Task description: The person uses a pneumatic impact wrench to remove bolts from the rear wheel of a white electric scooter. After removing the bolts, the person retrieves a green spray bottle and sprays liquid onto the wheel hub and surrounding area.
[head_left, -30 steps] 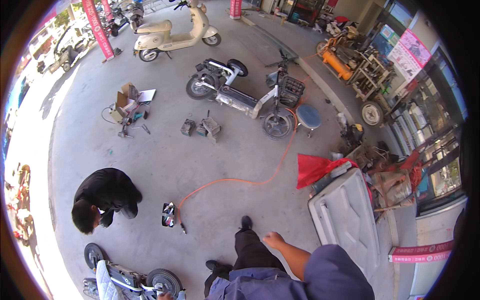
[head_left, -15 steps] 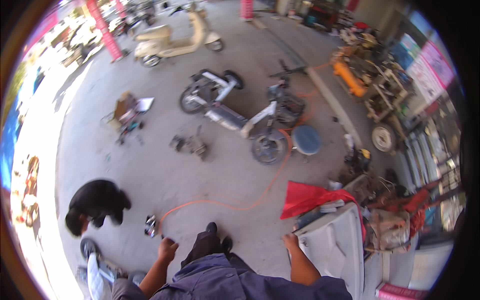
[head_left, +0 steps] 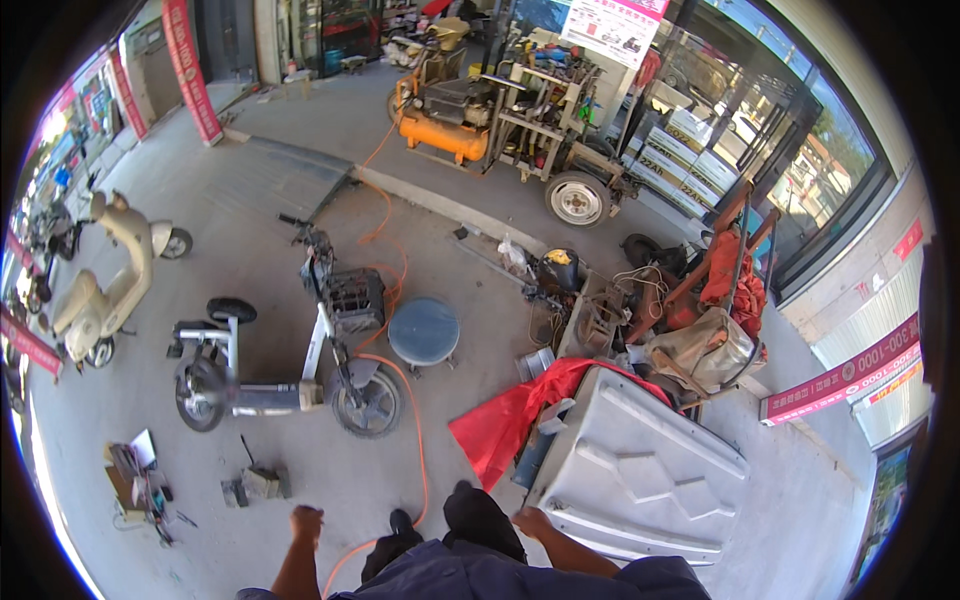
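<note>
We walking across shop floor, nothing in hand. Left hand fisted, right hand loosely curled, empty. Grey panel just beside right hand, 3 o'clock. Orange hose underfoot, so next step probably needs care.

Matt grey plastic panel lies on glossy red cloth; the orange hose looks like smooth rubber, the concrete floor rough.

A sunlit grey concrete floor is seen outside a shopfront. Glass windows are set along the right side, red banners are hung at the back, and hard shadows are cast.
</note>
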`<act>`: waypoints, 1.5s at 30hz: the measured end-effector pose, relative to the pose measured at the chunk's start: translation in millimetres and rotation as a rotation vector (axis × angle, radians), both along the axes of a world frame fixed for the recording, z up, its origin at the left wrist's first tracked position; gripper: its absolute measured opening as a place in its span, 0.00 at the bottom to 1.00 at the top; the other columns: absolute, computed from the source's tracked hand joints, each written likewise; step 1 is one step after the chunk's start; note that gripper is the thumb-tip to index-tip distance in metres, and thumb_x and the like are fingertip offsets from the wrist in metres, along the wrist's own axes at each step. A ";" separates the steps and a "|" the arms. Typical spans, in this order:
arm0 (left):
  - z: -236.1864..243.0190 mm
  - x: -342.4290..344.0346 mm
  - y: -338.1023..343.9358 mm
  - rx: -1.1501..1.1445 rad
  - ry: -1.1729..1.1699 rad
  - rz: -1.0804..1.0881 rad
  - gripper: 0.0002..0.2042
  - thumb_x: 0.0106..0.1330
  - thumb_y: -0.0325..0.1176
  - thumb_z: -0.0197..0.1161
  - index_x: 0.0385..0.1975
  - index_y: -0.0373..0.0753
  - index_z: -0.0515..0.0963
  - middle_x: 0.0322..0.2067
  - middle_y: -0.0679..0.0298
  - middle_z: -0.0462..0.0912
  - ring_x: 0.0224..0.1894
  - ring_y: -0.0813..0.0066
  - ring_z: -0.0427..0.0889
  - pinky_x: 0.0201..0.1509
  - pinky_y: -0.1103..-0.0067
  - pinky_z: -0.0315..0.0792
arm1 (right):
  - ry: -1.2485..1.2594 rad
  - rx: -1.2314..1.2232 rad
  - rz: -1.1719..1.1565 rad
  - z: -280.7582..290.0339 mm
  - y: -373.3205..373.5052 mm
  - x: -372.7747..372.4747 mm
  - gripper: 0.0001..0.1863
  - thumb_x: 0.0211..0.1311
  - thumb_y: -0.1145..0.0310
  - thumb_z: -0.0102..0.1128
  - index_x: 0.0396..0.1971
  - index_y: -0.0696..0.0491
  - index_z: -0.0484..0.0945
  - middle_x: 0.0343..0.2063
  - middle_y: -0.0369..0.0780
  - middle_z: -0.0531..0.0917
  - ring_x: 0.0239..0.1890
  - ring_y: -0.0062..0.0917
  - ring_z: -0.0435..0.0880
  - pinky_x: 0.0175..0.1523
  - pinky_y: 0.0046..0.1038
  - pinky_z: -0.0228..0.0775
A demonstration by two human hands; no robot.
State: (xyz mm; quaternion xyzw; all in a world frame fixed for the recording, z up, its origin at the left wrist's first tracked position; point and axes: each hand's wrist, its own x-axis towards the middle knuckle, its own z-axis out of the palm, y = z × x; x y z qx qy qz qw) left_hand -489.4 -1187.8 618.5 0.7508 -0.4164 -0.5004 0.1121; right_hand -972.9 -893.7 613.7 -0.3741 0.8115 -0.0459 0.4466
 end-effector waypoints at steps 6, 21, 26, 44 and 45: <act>121.8 -160.7 -175.7 -0.423 0.333 0.135 0.05 0.60 0.30 0.61 0.30 0.37 0.74 0.22 0.66 0.76 0.21 0.79 0.73 0.23 0.80 0.67 | 0.231 0.225 0.695 -104.7 31.2 -115.2 0.12 0.59 0.63 0.54 0.41 0.45 0.80 0.25 0.36 0.82 0.32 0.32 0.84 0.29 0.38 0.72; -11.3 -249.4 -120.2 0.200 -0.569 -0.905 0.07 0.56 0.38 0.58 0.28 0.45 0.82 0.32 0.60 0.86 0.37 0.58 0.86 0.38 0.64 0.78 | 0.065 -0.270 -0.496 -2.1 -451.4 -442.2 0.13 0.55 0.62 0.59 0.36 0.54 0.79 0.38 0.48 0.83 0.41 0.42 0.82 0.45 0.40 0.75; -4.5 -354.8 -264.0 0.119 -0.164 -0.320 0.06 0.60 0.35 0.59 0.24 0.42 0.73 0.20 0.62 0.78 0.19 0.67 0.76 0.21 0.71 0.68 | -0.221 -0.418 -0.541 79.9 -510.7 -427.3 0.15 0.59 0.58 0.60 0.31 0.57 0.79 0.21 0.36 0.79 0.24 0.21 0.77 0.31 0.28 0.69; 55.2 -746.8 -620.9 0.276 0.288 0.255 0.05 0.59 0.30 0.62 0.28 0.35 0.76 0.18 0.62 0.77 0.16 0.74 0.75 0.17 0.77 0.67 | 0.158 -0.109 0.026 -19.2 -603.1 -725.5 0.16 0.57 0.57 0.55 0.33 0.53 0.83 0.35 0.50 0.84 0.41 0.43 0.84 0.45 0.43 0.75; 57.1 -758.0 -618.2 0.309 0.207 0.020 0.06 0.59 0.30 0.62 0.30 0.34 0.77 0.19 0.61 0.78 0.17 0.73 0.76 0.18 0.77 0.68 | -0.004 -0.021 -0.310 12.4 -642.2 -752.2 0.19 0.56 0.55 0.57 0.38 0.54 0.83 0.37 0.53 0.84 0.43 0.46 0.83 0.48 0.43 0.74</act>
